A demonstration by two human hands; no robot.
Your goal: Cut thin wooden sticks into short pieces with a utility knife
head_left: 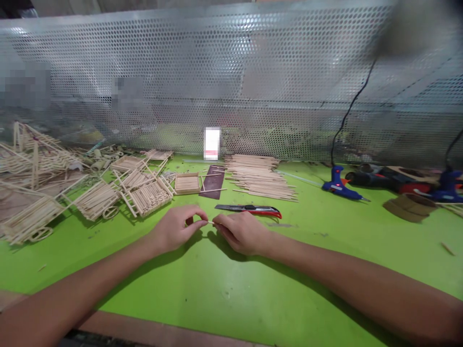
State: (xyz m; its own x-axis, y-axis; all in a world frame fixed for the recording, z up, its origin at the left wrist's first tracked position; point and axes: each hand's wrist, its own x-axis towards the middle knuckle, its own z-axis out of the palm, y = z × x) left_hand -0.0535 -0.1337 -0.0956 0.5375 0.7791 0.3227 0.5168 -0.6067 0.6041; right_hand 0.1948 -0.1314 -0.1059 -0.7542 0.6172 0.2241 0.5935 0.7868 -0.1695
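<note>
Above the green table (224, 294), my left hand (179, 229) and my right hand (242, 232) meet near the middle. Between their fingertips is a short, thin piece of wooden stick (210, 222), pinched at both ends. Just behind my right hand lies a red and black utility knife (253, 209), its blade pointing left. A pile of thin wooden sticks (256, 176) lies farther back. To its left, a dark rectangular sheet (213, 182) has a few sticks across it.
Small stick-built carts (150, 196) crowd the left side. A blue glue gun (342, 185) with a black cord stands at the right, near a brown tape roll (410, 207) and a second blue glue gun (450, 187). A perforated metal panel (282, 72) rises along the back.
</note>
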